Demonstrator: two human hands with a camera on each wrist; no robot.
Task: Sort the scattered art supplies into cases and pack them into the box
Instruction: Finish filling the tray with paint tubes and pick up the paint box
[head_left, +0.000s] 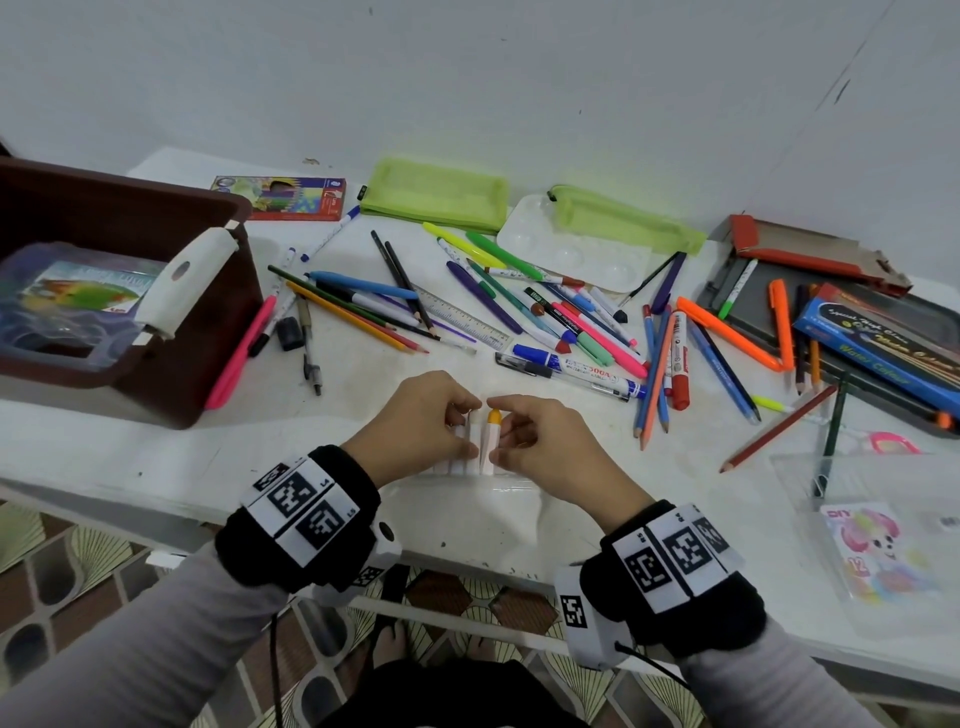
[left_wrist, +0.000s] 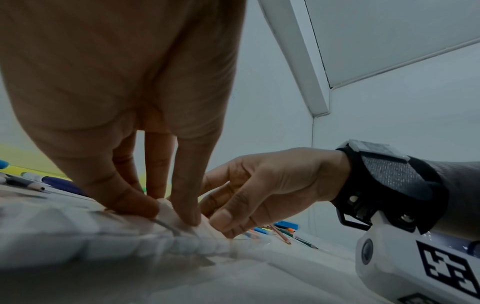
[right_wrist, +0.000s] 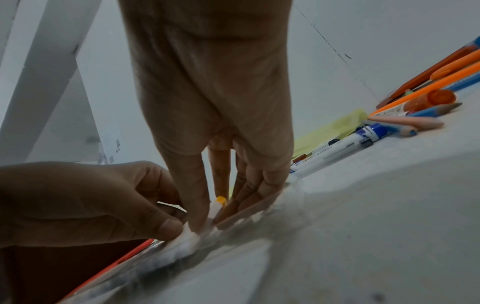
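A row of white crayon sticks lies at the mouth of a clear plastic pouch near the table's front edge. My left hand pinches the left sticks between thumb and fingers. My right hand pinches the rightmost stick, the one with a yellow tip, whose tip pokes out between my fingers. Loose pens, markers and pencils are scattered behind my hands. Two green mesh cases lie at the back. The brown box stands at the left.
Inside the box is a clear case with a picture card. A white palette and a coloured-pencil pack lie at the back. An open grey tin, a blue watercolour box and a clear case are on the right.
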